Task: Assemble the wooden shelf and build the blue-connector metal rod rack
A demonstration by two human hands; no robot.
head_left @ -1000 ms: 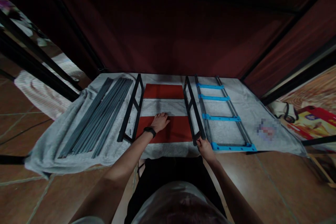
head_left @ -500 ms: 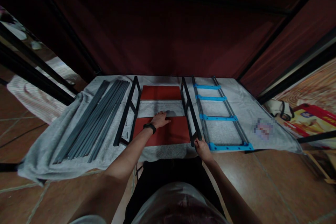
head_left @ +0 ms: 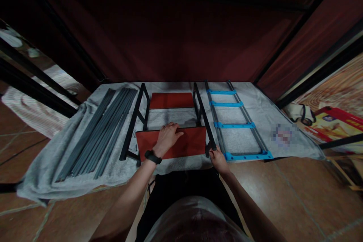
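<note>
My left hand (head_left: 167, 136), with a dark band at the wrist, lies over the near red board (head_left: 191, 141), its fingers hooked at the far edge. That board sits raised and tilted, its left end overlapping the bar of the left black side frame (head_left: 133, 124). My right hand (head_left: 218, 160) is closed at the near end of the right black side frame (head_left: 204, 113); its fingertips are partly hidden there. A second red board (head_left: 171, 100) lies farther back between the two frames.
Grey tubes (head_left: 96, 136) lie bundled at left on the grey cloth (head_left: 246, 143). To the right is a ladder-like rack (head_left: 234, 125) of grey tubes and blue crosspieces. A dark red panel (head_left: 176, 45) rises behind; a red and yellow box (head_left: 337, 123) stands at far right.
The near red board has lifted and tilted, shifting slightly left. My left hand has gone from lying spread on it to hooking its far edge. My right hand stays at the frame's end.
</note>
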